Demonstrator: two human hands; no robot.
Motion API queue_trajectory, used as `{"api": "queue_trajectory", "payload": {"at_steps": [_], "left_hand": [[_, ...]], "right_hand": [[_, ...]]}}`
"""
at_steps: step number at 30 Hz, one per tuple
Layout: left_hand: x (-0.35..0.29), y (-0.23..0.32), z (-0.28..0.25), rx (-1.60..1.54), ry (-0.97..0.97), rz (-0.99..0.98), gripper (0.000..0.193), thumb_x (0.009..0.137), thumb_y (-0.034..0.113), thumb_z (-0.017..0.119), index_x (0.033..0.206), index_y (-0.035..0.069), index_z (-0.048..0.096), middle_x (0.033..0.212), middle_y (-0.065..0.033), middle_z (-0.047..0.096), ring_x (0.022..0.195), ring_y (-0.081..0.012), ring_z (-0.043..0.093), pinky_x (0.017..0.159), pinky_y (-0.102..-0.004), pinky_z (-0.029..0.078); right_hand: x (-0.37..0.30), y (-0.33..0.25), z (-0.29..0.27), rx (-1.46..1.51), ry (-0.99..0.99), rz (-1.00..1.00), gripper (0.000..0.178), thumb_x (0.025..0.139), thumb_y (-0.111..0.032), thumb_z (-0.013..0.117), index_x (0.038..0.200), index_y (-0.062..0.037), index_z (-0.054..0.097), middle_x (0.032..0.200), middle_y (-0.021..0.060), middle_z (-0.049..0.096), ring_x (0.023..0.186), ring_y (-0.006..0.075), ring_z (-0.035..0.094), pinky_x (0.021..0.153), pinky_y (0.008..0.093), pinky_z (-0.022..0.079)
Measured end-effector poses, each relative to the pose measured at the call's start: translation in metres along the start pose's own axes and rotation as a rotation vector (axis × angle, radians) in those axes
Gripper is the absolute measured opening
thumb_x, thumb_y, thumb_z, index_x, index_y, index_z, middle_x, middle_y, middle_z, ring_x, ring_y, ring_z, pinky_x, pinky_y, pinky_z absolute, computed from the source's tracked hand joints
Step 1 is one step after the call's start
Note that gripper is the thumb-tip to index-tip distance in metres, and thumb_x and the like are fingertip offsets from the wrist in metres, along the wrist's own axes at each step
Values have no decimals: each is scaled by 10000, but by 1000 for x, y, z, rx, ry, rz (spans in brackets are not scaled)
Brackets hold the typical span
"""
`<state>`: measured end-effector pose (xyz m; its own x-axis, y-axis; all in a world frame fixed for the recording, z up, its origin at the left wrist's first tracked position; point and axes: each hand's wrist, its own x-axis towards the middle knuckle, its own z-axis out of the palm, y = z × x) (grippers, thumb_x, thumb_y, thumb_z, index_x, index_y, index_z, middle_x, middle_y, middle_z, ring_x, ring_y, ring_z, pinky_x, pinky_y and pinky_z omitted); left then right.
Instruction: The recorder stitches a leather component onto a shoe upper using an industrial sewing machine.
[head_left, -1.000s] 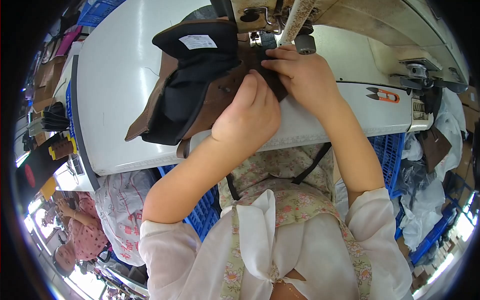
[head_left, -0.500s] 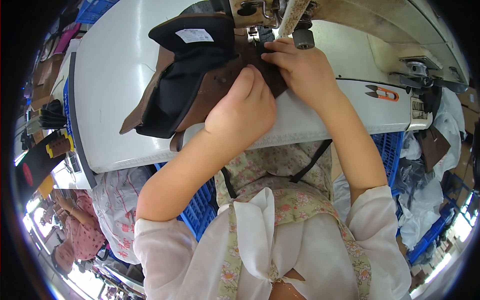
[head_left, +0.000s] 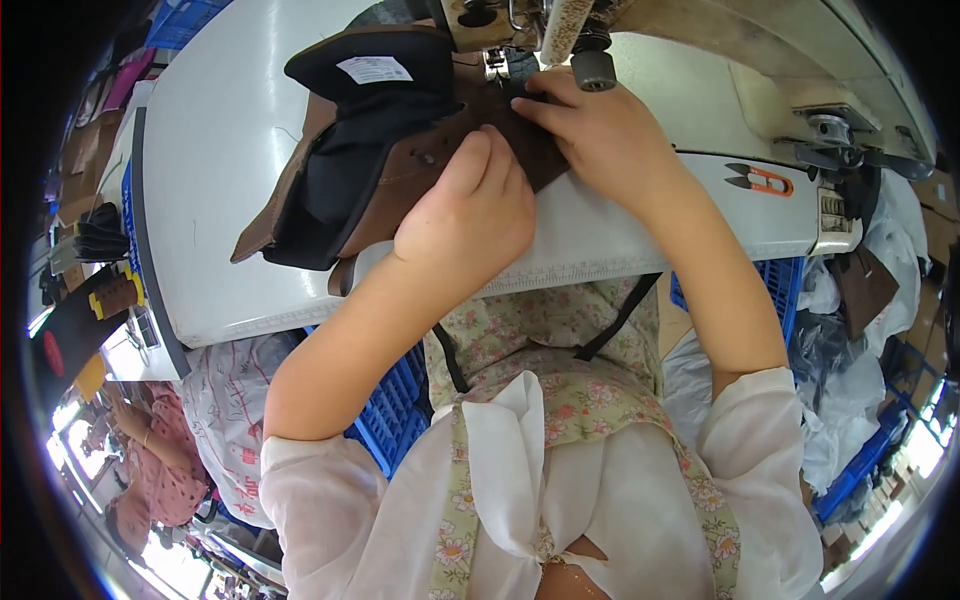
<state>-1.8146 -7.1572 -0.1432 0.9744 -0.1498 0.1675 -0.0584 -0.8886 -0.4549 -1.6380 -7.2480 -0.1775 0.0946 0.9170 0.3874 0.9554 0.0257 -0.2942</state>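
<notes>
A brown shoe upper [head_left: 400,187] with black lining and a white label on its tongue lies on the white sewing machine table. Its right part reaches under the presser foot [head_left: 494,66] of the sewing machine [head_left: 660,18]. My left hand [head_left: 475,200] is closed on the near edge of the upper, fingers bent and pinching; the fingertips are partly hidden. Just right of the presser foot, my right hand [head_left: 607,130] holds the upper's brown edge between thumb and fingers.
Orange-handled thread snips [head_left: 760,179] lie on the table [head_left: 220,200] at the right. Blue crates [head_left: 390,425] stand below its front edge, with a white plastic bag [head_left: 235,420] at the left. Another person [head_left: 155,450] sits at the far left. Clear plastic wrapping [head_left: 840,400] hangs at the right.
The shoe upper and both hands appear slightly further left and up in the picture, and the whole view has shifted a little too. Both hands keep their hold.
</notes>
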Motion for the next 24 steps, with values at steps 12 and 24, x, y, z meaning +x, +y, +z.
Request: {"api": "queue_trajectory", "payload": {"at_steps": [12,24], "left_hand": [[1,-3,1,0,18,26,281,680,156,575,873,-10,694,1007,-138,693,1053,-246,607,985,-336,419],[-3,-6,2,9,25,36,301,675,154,577,899,-8,694,1019,-124,692,1059,-230,609,979,-327,424]], "right_hand": [[-5,5,-1,-64,-55,-35,364,783,-45,567,1122,-103,686,1140,62,648,1101,250,594,944,377,480],[0,11,0,8,-40,-64,371,773,-2,559,1106,-90,694,1142,75,652,1082,275,604,920,381,494]]}}
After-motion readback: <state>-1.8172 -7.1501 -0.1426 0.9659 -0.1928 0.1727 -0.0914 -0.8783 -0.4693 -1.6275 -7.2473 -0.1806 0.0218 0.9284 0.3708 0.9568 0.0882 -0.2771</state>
